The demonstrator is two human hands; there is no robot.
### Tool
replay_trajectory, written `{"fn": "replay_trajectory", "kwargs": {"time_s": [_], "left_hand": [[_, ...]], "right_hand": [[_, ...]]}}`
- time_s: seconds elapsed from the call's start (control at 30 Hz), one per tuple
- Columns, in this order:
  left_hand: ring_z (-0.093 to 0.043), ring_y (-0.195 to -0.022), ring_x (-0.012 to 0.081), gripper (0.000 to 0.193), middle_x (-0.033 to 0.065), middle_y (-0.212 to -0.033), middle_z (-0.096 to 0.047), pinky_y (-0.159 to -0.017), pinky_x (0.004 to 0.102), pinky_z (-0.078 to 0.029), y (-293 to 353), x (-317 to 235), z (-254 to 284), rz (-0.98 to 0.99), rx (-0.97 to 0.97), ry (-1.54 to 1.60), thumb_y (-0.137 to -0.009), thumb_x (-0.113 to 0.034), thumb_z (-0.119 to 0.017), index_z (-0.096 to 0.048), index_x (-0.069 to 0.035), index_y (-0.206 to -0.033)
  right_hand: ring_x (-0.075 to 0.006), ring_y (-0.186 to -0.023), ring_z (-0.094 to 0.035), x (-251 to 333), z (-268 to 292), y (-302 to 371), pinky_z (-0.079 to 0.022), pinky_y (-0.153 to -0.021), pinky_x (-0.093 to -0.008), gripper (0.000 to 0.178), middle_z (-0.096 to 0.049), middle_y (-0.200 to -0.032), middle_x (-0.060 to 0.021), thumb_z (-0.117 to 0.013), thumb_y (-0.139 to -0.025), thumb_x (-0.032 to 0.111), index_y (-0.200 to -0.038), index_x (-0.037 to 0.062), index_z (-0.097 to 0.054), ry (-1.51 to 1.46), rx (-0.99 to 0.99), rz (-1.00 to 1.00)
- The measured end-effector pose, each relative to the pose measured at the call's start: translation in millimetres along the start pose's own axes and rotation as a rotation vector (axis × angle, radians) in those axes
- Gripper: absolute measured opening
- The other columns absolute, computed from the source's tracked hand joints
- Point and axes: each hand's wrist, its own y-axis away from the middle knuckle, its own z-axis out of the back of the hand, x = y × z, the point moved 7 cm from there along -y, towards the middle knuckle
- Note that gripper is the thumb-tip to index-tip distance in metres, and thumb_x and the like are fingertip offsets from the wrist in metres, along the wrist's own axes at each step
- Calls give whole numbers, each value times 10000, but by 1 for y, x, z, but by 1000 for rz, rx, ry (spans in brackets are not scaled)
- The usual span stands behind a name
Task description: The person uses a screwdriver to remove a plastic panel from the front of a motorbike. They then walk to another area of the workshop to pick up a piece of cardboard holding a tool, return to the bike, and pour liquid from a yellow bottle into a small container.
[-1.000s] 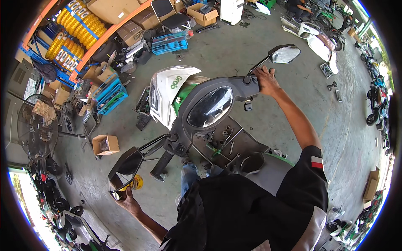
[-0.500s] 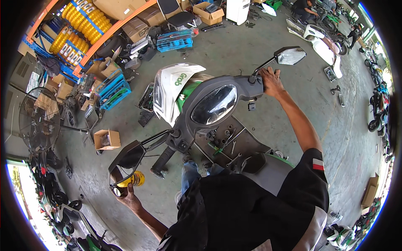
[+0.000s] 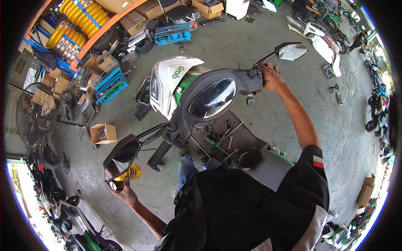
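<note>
We grip the scooter's left mirror (image 3: 122, 155) from below with our left hand (image 3: 124, 193), closed around its housing, while our right hand (image 3: 271, 77) wraps the right handlebar grip (image 3: 256, 79) under the right mirror (image 3: 292, 51). Twisting too hard could crack the mirror stem, or swing the handlebar and tip the scooter (image 3: 209, 108); loose tools (image 3: 224, 138) on the footboard might slide off.

Black short-sleeved shirt (image 3: 247, 209), grey side panels, small red-and-white patch on right sleeve (image 3: 318, 162), bare forearms
</note>
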Motion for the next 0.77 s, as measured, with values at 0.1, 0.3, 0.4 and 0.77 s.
{"fn": "replay_trajectory", "kwargs": {"time_s": [0.1,0.3,0.4,0.77], "left_hand": [[-547,-1204,216,647,139,-1354,-569,-1068,382,-384,1,-10,-5,-67,-60,-29,-845,-166,-786,-467,33,-1372],[-526,-1241,228,667,153,-1397,-539,-1084,393,-371,1,-10,-7,-61,-59,10,-844,-161,-784,-449,36,-1386],[-376,-1415,288,810,202,-1535,-391,-1167,417,-262,1,-3,-3,4,-25,25,-837,-153,-789,-334,51,-1475],[-323,-1451,302,852,190,-1571,-331,-1197,438,-200,4,10,-2,1,-5,60,-847,-163,-783,-284,33,-1509]], "right_hand": [[-277,-1215,-437,3,1,-3,-345,-864,-539,640,-539,-1279,-30,-714,-660,106,-1274,106,-531,33,23,-11],[-284,-1234,-430,2,-2,-8,-357,-895,-597,669,-528,-1317,-34,-721,-674,135,-1309,109,-510,88,86,5],[-285,-1232,-430,3,-2,-6,-355,-913,-652,665,-530,-1299,-30,-731,-671,153,-1299,113,-514,131,87,22],[-288,-1206,-437,7,2,0,-335,-947,-669,691,-508,-1293,-65,-745,-678,185,-1318,136,-488,162,37,-35]]}}
